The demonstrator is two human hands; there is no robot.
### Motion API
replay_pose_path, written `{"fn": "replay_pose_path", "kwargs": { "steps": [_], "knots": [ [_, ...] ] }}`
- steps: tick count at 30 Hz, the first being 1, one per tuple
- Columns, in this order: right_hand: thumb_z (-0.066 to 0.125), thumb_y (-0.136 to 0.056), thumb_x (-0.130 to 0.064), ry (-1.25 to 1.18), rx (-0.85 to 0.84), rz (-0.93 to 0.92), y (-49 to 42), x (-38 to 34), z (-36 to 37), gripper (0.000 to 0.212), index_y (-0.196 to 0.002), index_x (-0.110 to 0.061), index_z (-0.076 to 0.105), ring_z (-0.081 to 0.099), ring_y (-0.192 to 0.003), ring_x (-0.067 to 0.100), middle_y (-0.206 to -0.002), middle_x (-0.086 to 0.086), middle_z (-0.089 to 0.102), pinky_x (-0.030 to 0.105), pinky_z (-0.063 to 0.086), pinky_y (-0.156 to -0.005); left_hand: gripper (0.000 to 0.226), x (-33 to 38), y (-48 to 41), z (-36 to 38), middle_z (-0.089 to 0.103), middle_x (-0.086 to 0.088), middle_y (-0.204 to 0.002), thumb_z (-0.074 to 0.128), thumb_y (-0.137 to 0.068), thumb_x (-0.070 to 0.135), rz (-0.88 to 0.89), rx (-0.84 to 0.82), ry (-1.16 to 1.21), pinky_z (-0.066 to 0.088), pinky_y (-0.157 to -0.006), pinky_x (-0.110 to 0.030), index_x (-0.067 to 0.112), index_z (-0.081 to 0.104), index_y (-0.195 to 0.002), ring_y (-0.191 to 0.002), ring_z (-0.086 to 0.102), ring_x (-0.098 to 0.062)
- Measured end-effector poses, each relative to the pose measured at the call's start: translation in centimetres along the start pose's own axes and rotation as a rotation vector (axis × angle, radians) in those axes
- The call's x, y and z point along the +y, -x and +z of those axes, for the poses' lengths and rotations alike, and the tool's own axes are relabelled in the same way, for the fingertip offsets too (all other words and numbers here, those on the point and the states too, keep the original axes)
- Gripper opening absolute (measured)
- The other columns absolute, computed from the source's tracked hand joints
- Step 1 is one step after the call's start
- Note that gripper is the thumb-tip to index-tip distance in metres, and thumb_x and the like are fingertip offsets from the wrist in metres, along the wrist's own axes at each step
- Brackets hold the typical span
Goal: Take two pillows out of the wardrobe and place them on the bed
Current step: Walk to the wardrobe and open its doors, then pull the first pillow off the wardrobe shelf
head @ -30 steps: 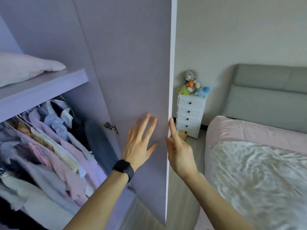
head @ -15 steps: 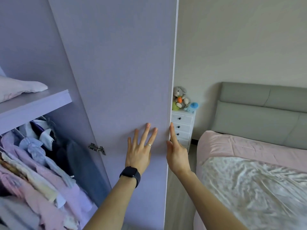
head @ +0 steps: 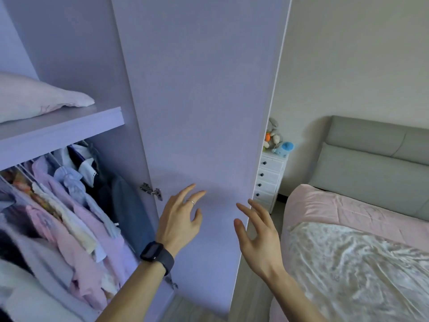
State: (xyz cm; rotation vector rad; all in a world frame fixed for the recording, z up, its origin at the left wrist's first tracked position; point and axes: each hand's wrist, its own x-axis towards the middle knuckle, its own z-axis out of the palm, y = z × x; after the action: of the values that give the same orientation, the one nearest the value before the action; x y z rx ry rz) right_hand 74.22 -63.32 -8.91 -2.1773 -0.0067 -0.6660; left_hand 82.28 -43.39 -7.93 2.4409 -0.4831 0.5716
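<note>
So far we judge only the opening step done: the wardrobe door point(head: 204, 112) stands wide, yet no pillow lies on the bed point(head: 348, 214), off to the right of our right hand point(head: 257, 233). One pink pillow point(head: 34, 98) rests on the shelf point(head: 69, 126), up and left of our left hand point(head: 178, 219); a second we cannot see. Both hands are empty, fingers spread and loosely bent, the left before the door panel, the right by its free edge; whether either touches it we cannot tell.

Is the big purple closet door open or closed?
Open. The wardrobe door stands swung out with its hinge bared. Past it you can see hanging clothes and a pink pillow lying on the shelf.
</note>
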Motion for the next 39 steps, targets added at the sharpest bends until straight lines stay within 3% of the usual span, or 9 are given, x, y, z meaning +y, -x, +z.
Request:
{"fn": "replay_pose_path", "kwargs": {
  "steps": [6,14,16,18,23,27,30,35,39],
  "knots": [
    [0.056,-0.095,-0.049,-0.051,-0.222,-0.129,4.0,-2.7,5.9,0.033,-0.128,-0.050,0.059,0.041,-0.132,-0.001,-0.145,-0.025,0.046,0.000,0.031,-0.094,0.044,-5.0,8.3,-5.6,0.057,0.013,-0.137,0.063,-0.092,0.014,-0.329,0.183,0.038,0.038,-0.100,-0.022,0.032,0.059,-0.133,-0.125,0.050,-0.011],
    [0.058,-0.094,-0.046,-0.266,-0.578,-0.462,2.1,-12.1,16.2,0.035,-0.128,-0.039,0.063,0.049,-0.129,0.013,-0.139,-0.014,0.055,0.015,0.031,-0.104,0.042,-8.6,15.5,-15.7,0.058,0.004,-0.136,0.063,-0.092,0.017,-0.629,0.389,-0.248,0.040,-0.110,-0.032,0.026,0.060,-0.132,-0.126,0.052,-0.020],
    [0.063,-0.093,-0.038,-0.346,-0.627,-0.511,0.8,-14.7,17.7,0.034,-0.128,-0.039,0.063,0.046,-0.131,0.011,-0.139,-0.017,0.053,0.010,0.025,-0.105,0.042,-8.2,16.0,-18.6,0.056,0.005,-0.137,0.063,-0.092,0.017,-0.684,0.449,-0.297,0.044,-0.108,-0.037,0.027,0.059,-0.133,-0.126,0.050,-0.020],
    [0.063,-0.093,-0.037,-0.422,-0.649,-0.563,-0.9,-17.2,18.6,0.034,-0.127,-0.037,0.064,0.044,-0.131,0.008,-0.138,-0.020,0.052,0.009,0.024,-0.106,0.043,-7.7,15.9,-21.1,0.055,0.008,-0.138,0.062,-0.093,0.017,-0.729,0.521,-0.335,0.046,-0.103,-0.035,0.029,0.058,-0.134,-0.126,0.049,-0.018],
    [0.059,-0.092,-0.040,-0.565,-0.614,-0.708,-6.7,-24.2,19.7,0.036,-0.126,-0.033,0.067,0.045,-0.130,0.009,-0.137,-0.013,0.056,0.025,0.034,-0.110,0.041,-6.0,12.7,-26.5,0.053,0.015,-0.131,0.062,-0.092,0.023,-0.856,0.739,-0.293,0.036,-0.093,-0.019,0.035,0.057,-0.131,-0.123,0.050,-0.012],
    [0.059,-0.096,-0.040,-0.593,-0.641,-0.787,-10.9,-30.4,20.5,0.033,-0.129,-0.040,0.061,0.039,-0.133,0.005,-0.138,-0.021,0.051,0.000,0.019,-0.103,0.043,-5.4,9.6,-30.9,0.049,0.010,-0.138,0.063,-0.093,0.025,-0.872,0.841,-0.276,0.033,-0.093,-0.021,0.033,0.053,-0.134,-0.126,0.046,-0.010],
    [0.057,-0.096,-0.043,-0.618,-0.649,-0.847,-13.6,-34.9,21.4,0.035,-0.131,-0.043,0.059,0.033,-0.132,-0.002,-0.136,-0.027,0.047,-0.006,0.017,-0.095,0.042,-5.8,7.2,-34.2,0.047,0.009,-0.137,0.063,-0.093,0.028,-0.882,0.887,-0.246,0.036,-0.092,-0.024,0.034,0.051,-0.133,-0.120,0.046,-0.009],
    [0.055,-0.097,-0.046,-0.569,-0.649,-0.930,-18.3,-41.8,24.5,0.037,-0.134,-0.040,0.058,0.035,-0.134,0.009,-0.140,-0.021,0.051,0.016,0.026,-0.099,0.041,-8.5,3.8,-38.8,0.042,0.004,-0.136,0.063,-0.092,0.030,-0.893,0.890,-0.295,0.033,-0.084,-0.018,0.030,0.050,-0.131,-0.106,0.045,-0.009],
    [0.054,-0.096,-0.049,-0.468,-0.659,-0.983,-21.6,-45.9,27.6,0.039,-0.134,-0.041,0.056,0.038,-0.135,0.015,-0.141,-0.018,0.052,0.021,0.028,-0.101,0.043,-11.7,2.0,-41.7,0.041,0.002,-0.143,0.060,-0.091,0.031,-0.905,0.854,-0.428,0.037,-0.093,-0.024,0.028,0.052,-0.133,-0.113,0.049,-0.017]
  ]
}}
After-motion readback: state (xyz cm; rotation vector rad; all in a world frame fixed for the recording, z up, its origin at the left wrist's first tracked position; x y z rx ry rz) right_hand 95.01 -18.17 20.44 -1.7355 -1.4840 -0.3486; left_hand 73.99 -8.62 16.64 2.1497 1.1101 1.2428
